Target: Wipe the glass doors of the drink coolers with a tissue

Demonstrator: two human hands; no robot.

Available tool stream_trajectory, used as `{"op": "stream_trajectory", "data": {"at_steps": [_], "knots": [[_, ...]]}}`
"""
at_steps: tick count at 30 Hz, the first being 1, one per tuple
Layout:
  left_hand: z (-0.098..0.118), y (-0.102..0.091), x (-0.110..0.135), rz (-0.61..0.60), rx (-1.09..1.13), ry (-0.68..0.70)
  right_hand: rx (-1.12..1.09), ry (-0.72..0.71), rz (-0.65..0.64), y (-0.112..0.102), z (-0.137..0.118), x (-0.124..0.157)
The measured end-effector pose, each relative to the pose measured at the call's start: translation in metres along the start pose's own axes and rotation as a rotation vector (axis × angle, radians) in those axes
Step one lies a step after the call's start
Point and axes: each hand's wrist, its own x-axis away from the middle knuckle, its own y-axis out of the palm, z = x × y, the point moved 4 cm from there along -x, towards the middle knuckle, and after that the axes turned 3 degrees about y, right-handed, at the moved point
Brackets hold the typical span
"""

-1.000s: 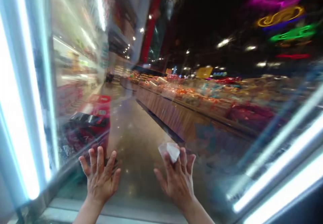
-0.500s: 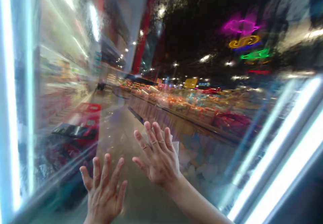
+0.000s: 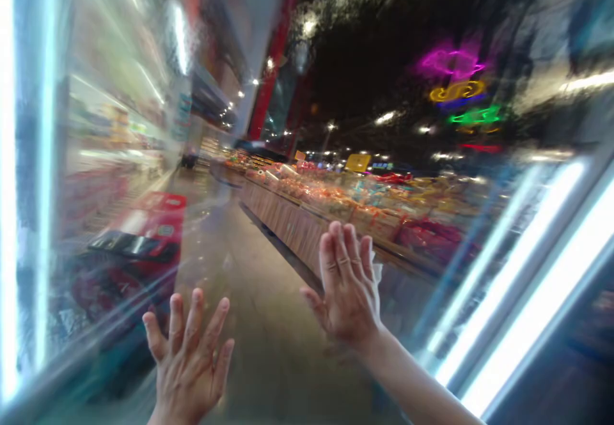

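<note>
I face a glass pane (image 3: 268,124) that mirrors a shop aisle. My left hand (image 3: 189,361) lies flat against the glass at the lower left, fingers spread and empty. My right hand (image 3: 348,291) is higher and to the right, fingers straight and together, pressing a white cloth (image 3: 377,264) onto the glass. Only an edge of the cloth shows past the fingers.
Bright light strips run along the pane's right frame (image 3: 518,284) and left frame (image 3: 9,188). The glass reflects a long produce counter (image 3: 336,214), a red display (image 3: 144,233), a floor aisle and neon signs (image 3: 455,86). The picture is smeared by motion.
My right hand has slid the cloth up and then to the right across the glass. My left hand has stayed flat at the lower left, shifting slightly down.
</note>
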Motion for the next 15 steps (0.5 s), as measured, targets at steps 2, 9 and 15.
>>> {"op": "stream_trajectory", "data": {"at_steps": [2, 9, 15], "knots": [[-0.001, 0.001, 0.001, 0.014, 0.001, -0.008, -0.018, -0.145, -0.044, 0.006, -0.027, 0.006], [0.002, 0.001, 0.001, 0.038, 0.000, -0.009, 0.001, -0.494, -0.098, 0.006, -0.023, -0.014], [0.005, 0.006, 0.003, 0.071, -0.006, -0.026, 0.071, 0.060, 0.069, -0.026, 0.089, -0.048]]}}
